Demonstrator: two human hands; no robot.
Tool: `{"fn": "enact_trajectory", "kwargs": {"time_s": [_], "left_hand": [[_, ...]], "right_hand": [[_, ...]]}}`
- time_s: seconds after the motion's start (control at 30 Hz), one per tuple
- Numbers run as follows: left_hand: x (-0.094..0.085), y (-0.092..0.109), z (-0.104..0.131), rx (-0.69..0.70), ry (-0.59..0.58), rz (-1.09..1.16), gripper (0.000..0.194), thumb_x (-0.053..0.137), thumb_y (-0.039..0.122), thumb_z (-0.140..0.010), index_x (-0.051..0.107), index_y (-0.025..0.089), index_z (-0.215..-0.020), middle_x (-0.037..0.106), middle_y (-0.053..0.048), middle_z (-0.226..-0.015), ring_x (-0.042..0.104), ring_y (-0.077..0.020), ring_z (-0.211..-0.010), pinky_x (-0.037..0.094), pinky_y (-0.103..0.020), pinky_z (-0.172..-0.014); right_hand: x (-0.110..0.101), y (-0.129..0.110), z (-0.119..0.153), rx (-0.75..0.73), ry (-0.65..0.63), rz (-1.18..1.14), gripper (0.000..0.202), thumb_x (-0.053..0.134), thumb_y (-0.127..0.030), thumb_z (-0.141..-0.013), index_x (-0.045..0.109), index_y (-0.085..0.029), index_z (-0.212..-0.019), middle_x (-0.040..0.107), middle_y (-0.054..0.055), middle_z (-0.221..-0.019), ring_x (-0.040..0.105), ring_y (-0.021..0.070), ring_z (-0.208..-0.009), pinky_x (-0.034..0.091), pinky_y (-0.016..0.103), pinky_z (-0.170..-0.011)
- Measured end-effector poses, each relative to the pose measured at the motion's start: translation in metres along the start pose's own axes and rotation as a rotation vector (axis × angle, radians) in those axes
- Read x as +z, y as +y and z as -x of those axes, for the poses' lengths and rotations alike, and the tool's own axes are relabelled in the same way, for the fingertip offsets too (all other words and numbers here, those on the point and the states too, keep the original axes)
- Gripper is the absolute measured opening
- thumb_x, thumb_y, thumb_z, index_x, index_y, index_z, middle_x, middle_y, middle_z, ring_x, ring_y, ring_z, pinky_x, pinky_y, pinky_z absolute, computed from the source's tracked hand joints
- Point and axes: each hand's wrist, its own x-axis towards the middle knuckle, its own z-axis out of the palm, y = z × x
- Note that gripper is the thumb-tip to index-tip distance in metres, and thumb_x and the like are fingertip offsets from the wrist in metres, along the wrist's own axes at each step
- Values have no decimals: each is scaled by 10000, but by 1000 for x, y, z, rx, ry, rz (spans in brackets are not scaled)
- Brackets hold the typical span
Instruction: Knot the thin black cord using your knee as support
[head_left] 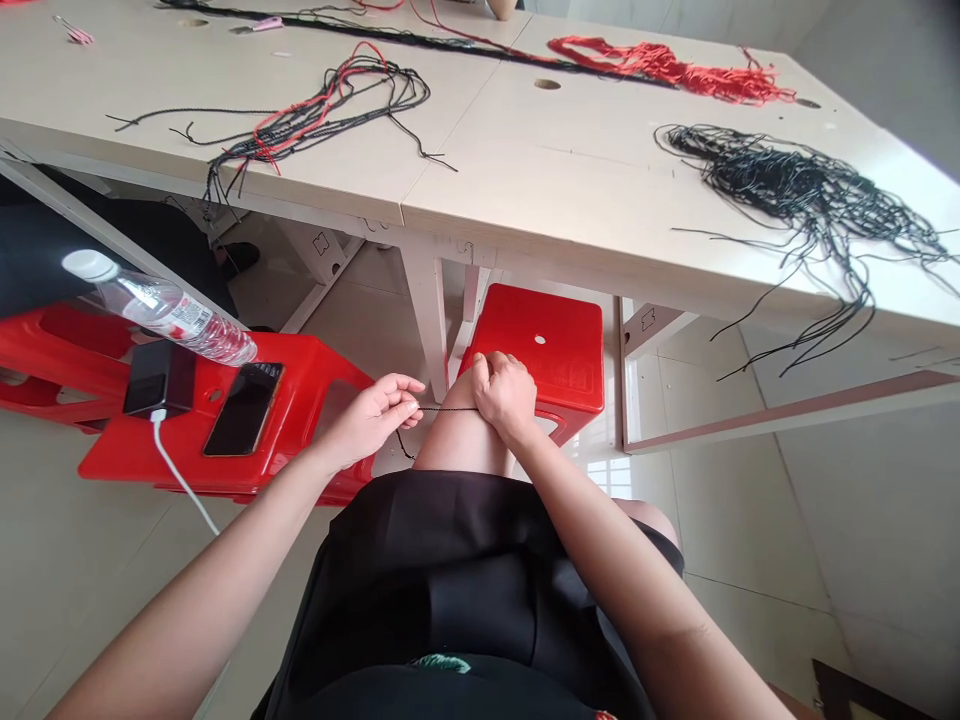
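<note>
Step looks like tensioning: cord (448, 408) runs straight across the leg (461, 440). Left hand (375, 412) pinches it, thumb to fingers. Right hand (506, 395) lies on the leg, can't tell if fingers grip. Next move likely needs steady tension.

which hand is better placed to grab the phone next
Left, I'd say. The left hand is nearer the phone, which lies on that side, though it pinches the black cord. The right hand rests on the leg, farther across.
</note>
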Motion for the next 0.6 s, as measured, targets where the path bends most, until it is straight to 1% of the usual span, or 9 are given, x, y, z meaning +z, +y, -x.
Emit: {"fn": "enact_trajectory", "kwargs": {"time_s": [0.2,0.33,0.47,0.53,0.6], "left_hand": [[0,0,-1,15,-19,-13,245,458,348,-850,498,193,-1036,551,16,-728,539,-116,-686,466,-278,-705],[2,6,0,-2,2,-7,227,437,354,-861,527,197,-998,524,25,-699,515,-110,-668,446,-265,-698],[4,12,2,-25,31,27,254,451,386,-854,547,178,-965,492,25,-673,491,-105,-640,446,-253,-647],[5,14,2,-22,11,12,256,487,377,-836,546,180,-988,491,31,-673,482,-98,-622,448,-249,-637],[6,16,2,-16,-38,-30,283,533,365,-808,541,185,-1026,515,32,-689,488,-96,-615,458,-257,-647]], "right_hand": [[0,-1,0,-5,10,13,379,298,-411,-927,584,-194,-807,642,69,-855,573,220,-876,391,295,-697],[0,-1,0,-8,30,24,389,293,-415,-925,586,-192,-801,646,71,-865,572,223,-874,390,293,-684],[0,0,1,-24,25,30,402,279,-423,-929,580,-192,-799,643,70,-859,569,222,-865,383,291,-674],[-1,0,0,-21,17,24,406,274,-427,-932,581,-189,-811,642,72,-860,570,218,-857,380,290,-672],[-1,-1,0,-18,17,24,406,277,-426,-932,581,-187,-809,642,72,-858,570,215,-849,376,288,-667]]}}
